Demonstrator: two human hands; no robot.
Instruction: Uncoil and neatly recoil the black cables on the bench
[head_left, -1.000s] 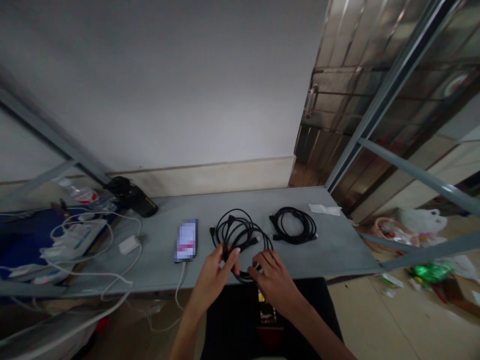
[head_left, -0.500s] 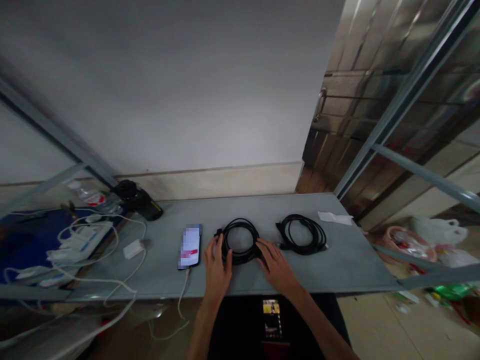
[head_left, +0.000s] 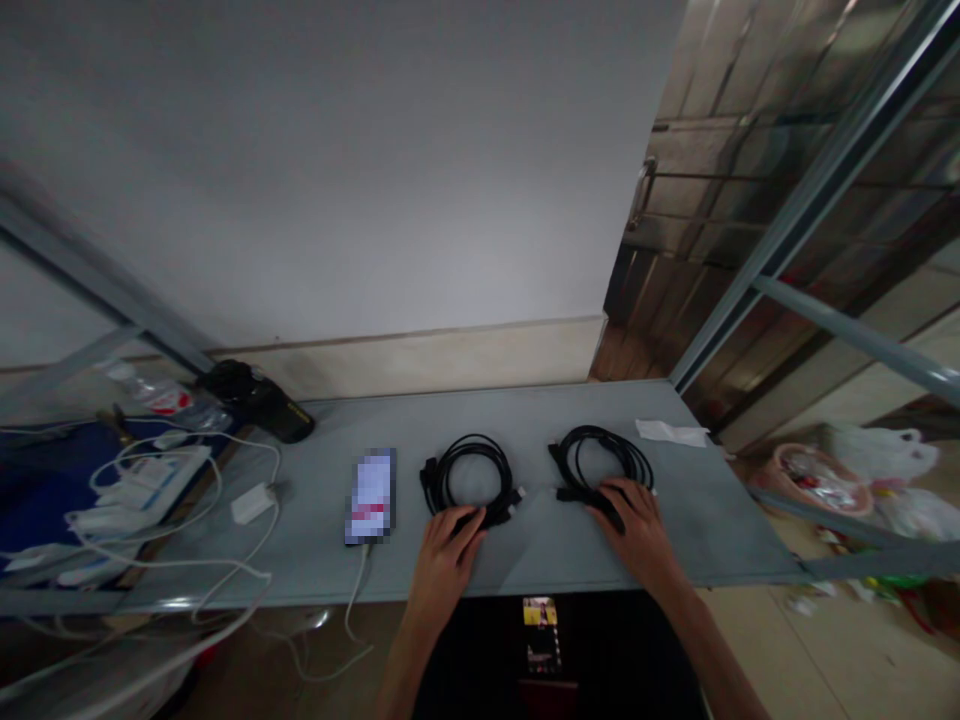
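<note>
Two black round-wound cable coils lie flat, apart, on the grey tabletop (head_left: 525, 560): the left hand (head_left: 444, 562) rests loosely spread, fingertips on the near rim of the left coil (head_left: 471, 479), the right hand (head_left: 637, 530) likewise on the right coil (head_left: 602, 466), both coils appearing fully wound, neither gripped.

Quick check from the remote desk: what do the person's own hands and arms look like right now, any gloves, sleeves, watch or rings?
Both are bare. The left hand and right hand wear no gloves, and no ring shows, though the picture is soft. The forearms are uncovered down to the bottom edge of the view: no sleeve, watch, strap or cable on either wrist. Fingers are slim, with no markings visible.
</note>
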